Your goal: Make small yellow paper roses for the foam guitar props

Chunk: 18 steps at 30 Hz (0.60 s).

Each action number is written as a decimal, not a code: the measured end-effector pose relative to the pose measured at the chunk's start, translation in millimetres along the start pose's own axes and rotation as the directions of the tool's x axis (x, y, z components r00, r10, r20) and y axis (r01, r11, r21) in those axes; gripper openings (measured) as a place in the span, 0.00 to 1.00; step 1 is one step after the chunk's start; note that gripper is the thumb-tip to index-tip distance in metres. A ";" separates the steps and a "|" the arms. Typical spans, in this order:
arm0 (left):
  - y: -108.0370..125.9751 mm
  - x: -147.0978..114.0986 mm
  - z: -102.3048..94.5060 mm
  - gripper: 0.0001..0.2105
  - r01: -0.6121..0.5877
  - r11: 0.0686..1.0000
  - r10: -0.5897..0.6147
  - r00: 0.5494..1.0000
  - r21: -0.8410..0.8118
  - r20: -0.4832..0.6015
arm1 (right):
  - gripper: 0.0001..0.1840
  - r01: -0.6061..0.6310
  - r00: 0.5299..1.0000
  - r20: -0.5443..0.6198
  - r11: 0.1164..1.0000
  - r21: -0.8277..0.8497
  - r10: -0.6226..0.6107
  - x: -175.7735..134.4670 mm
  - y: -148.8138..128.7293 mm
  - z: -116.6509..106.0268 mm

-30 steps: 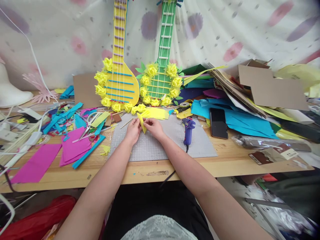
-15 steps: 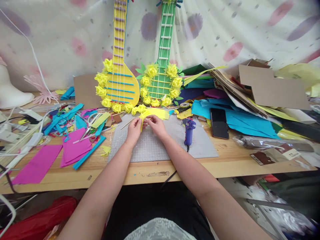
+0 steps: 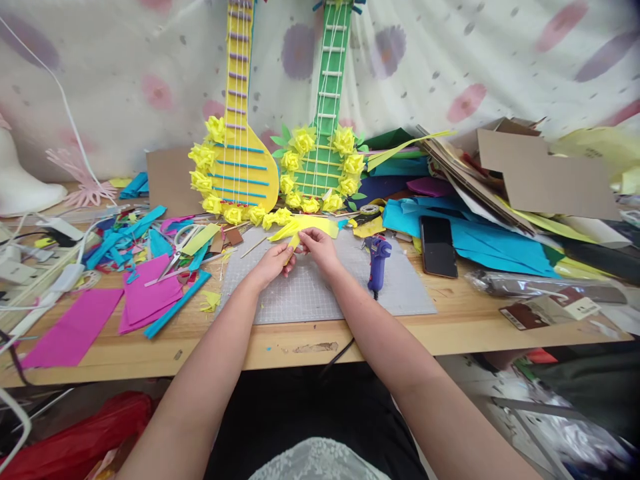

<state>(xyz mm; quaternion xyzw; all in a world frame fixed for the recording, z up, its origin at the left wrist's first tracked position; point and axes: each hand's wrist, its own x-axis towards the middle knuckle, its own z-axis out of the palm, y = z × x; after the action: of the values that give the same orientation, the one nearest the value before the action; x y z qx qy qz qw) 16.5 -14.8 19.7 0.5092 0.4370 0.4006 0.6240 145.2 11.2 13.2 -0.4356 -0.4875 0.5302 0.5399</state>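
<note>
Between both hands is a narrow piece of yellow paper (image 3: 294,244), held above the grey cutting mat (image 3: 300,297). My left hand (image 3: 274,265) is closed around its lower part, and the fingers of my right hand (image 3: 319,248) pinch its upper end. Just behind them lie more sheets of yellow paper (image 3: 320,225). A thin wooden stick (image 3: 254,247) rests on the mat to the left. Yellow paper flowers (image 3: 233,215) trim the edge of a yellow paper guitar (image 3: 250,170) at the back, beside a green one (image 3: 323,163) ringed with similar flowers.
A purple glue gun (image 3: 378,263) lies on the mat's right side, with a phone (image 3: 439,247) beyond it. Scissors (image 3: 183,247), pink paper (image 3: 75,330) and blue scraps (image 3: 127,233) cover the left. Cardboard (image 3: 545,173) and blue sheets (image 3: 500,247) are heaped at right.
Both hands have drawn slightly towards me and right, away from the yellow sheets, with one narrow yellow piece between them. The sheets stay behind on the mat.
</note>
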 end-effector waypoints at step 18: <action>-1.2 -0.1 1.7 0.12 0.042 0.999 -0.042 0.999 0.023 -0.015 | 0.20 -0.157 0.986 0.082 0.972 0.177 0.144 -0.8 0.1 -2.4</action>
<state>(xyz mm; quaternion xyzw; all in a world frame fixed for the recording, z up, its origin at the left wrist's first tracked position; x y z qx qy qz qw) 18.1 -15.6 18.6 0.5042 0.4567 0.3860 0.6230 147.6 10.5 12.7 -0.4015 -0.4207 0.6266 0.5188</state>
